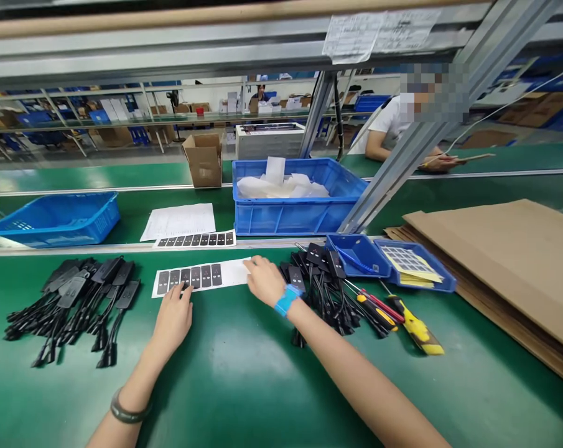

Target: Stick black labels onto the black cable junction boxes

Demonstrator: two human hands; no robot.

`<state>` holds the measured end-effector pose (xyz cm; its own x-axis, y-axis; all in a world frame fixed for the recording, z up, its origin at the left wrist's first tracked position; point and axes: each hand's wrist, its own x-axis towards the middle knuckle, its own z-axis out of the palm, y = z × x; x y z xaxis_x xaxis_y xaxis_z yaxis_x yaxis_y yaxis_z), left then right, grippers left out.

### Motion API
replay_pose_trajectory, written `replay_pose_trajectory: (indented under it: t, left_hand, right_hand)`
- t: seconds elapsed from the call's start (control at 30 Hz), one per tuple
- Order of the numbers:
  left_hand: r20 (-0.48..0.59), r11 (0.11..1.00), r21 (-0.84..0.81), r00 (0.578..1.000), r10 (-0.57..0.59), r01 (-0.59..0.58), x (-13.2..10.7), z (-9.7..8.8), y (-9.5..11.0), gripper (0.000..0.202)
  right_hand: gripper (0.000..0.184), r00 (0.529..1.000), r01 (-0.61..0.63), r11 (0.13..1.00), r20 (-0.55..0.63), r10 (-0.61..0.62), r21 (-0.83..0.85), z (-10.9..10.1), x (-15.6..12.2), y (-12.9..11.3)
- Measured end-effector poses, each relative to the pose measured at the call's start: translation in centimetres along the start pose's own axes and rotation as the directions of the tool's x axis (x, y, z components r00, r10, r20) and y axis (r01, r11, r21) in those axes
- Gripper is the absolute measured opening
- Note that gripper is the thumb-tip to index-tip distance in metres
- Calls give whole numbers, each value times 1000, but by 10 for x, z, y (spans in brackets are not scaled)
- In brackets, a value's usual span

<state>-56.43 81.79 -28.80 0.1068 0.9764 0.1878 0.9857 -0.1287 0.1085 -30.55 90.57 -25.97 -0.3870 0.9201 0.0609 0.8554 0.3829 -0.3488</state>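
Observation:
A white sticker sheet (225,272) with a row of dark rectangular labels lies on the green bench in front of me. My left hand (173,317) rests on the bench, its fingertips touching the sheet's lower edge near the left labels. My right hand (265,280), with a blue wristband, lies on the sheet's right end, fingers curled down on the paper. A pile of black cabled parts (73,298) lies to the left. Another pile of the same black parts (321,283) lies just right of my right hand.
A second label sheet (195,239) and a paper (178,221) lie behind. Blue bins (290,214) (52,221), small blue trays (393,261), screwdrivers (397,317), cardboard sheets (509,261) and a cardboard box (204,158) surround the spot. Another person (388,130) sits across the line.

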Motion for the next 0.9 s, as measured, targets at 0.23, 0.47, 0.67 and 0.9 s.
replay_pose_trajectory:
  t: [0.23, 0.47, 0.67, 0.9]
  left_hand:
    - [-4, 998, 63, 1000, -14, 15, 1, 19, 1, 39]
    - [-26, 977, 86, 981, -192, 193, 7, -16, -15, 39]
    - [-119, 824, 137, 835, -537, 550, -5, -51, -67, 44]
    - [-57, 882, -5, 881, -470, 470, -12, -53, -50, 42]
  right_hand:
    - [17, 992, 112, 983, -75, -102, 149, 50, 59, -34]
    - [15, 914, 269, 779, -404, -22, 567, 31, 13, -4]
    - [17, 917, 238, 602, -382, 120, 762, -5, -45, 5]
    - [24, 942, 181, 436, -283, 180, 881, -17, -67, -19]
